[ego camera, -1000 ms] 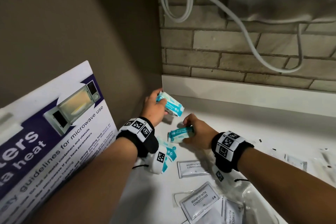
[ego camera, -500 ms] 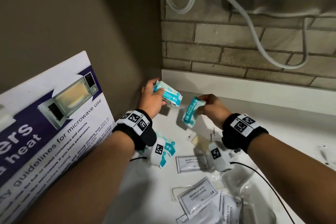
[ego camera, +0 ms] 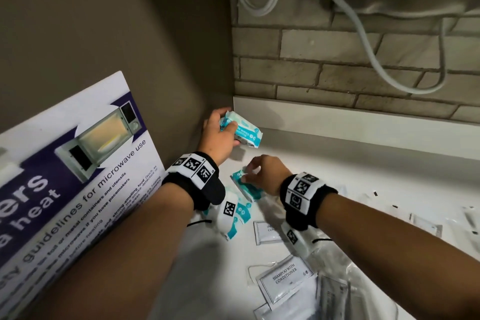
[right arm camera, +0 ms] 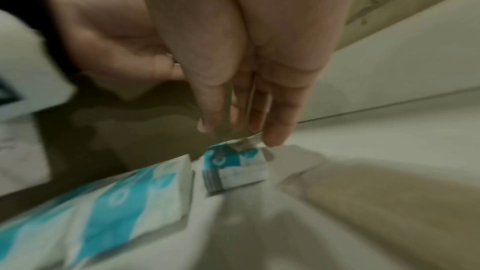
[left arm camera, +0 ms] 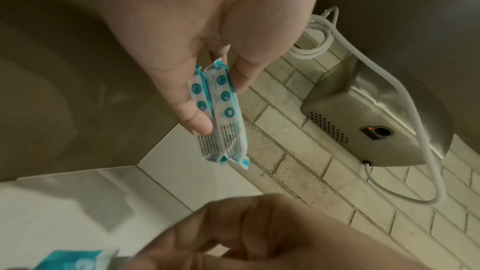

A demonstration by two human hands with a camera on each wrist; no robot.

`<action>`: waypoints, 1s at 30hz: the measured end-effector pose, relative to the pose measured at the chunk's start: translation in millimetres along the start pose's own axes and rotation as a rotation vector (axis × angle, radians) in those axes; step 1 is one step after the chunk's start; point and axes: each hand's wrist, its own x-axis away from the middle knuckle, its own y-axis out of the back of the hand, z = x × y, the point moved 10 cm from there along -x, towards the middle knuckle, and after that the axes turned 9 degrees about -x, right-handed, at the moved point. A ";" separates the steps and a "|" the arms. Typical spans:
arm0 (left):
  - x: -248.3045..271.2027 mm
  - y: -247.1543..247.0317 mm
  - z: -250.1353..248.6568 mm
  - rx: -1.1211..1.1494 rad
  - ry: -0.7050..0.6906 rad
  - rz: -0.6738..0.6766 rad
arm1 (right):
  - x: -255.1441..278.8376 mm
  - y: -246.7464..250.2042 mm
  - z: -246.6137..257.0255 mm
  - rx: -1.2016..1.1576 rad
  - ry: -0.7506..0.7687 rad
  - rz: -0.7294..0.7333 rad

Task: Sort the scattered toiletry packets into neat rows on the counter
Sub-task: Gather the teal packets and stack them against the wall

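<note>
Lying nearest, at the bottom of the head view: flat rectangular shampoo sachets [ego camera: 284, 280], grey-white with a printed label frame, overlapping crinkled clear plastic wrappers [ego camera: 335, 262] on the smooth white counter [ego camera: 376, 171]. Leaning at near left, a stiff glossy microwave sign [ego camera: 78, 176], its right edge close beside the left forearm. Lying just beyond the sachets, under the left wrist: thin teal-and-white wipe packets on the counter [ego camera: 242, 212], soft foil-like pillows with crimped ends, side by side and partly hidden by the wrist camera. Reaching down a little farther, the right hand [ego camera: 267, 176], fingers nearly straight and close together, fingertips [right arm camera: 271, 139] touching the crimped end of one teal packet [ego camera: 245, 186]; blur in the right wrist view leaves unclear whether that end is pinched or only touched. Held farther still and to the left, near the corner, the left hand [ego camera: 219, 138], thumb on one side and fingers on the other, narrowly pinching two held wipe packets [left arm camera: 221, 118] stacked face to face, their free ends sticking out to the right, above the counter. Spreading to the right of both hands, bare white counter, with small clear sachets [ego camera: 426, 226] scattered toward the near right edge. Closing the far side, a smooth white upstand [ego camera: 337, 119], then rough pale brick [ego camera: 298, 47], a looped white cable [ego camera: 363, 34] and a brushed-metal hand dryer [left arm camera: 369, 114]. Closing the left side, a plain brown wall [ego camera: 117, 34], meeting the upstand close behind the left hand.
</note>
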 end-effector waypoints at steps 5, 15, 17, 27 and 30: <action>0.1 -18.6 9.8 -0.147 0.064 0.075 | 26.1 -23.9 12.9 0.287 0.130 0.175; 26.4 -48.5 48.8 -0.482 0.277 0.370 | 63.1 -45.5 29.5 0.301 0.401 0.340; 27.2 -41.8 53.5 -0.533 0.275 0.352 | 63.4 -48.9 27.5 0.291 0.375 0.366; 40.0 -15.3 39.6 -1.003 0.140 0.326 | -0.8 10.3 0.6 0.262 0.097 0.054; 52.9 -12.7 42.5 -1.036 0.147 0.347 | -16.1 6.4 -11.7 0.252 0.052 0.083</action>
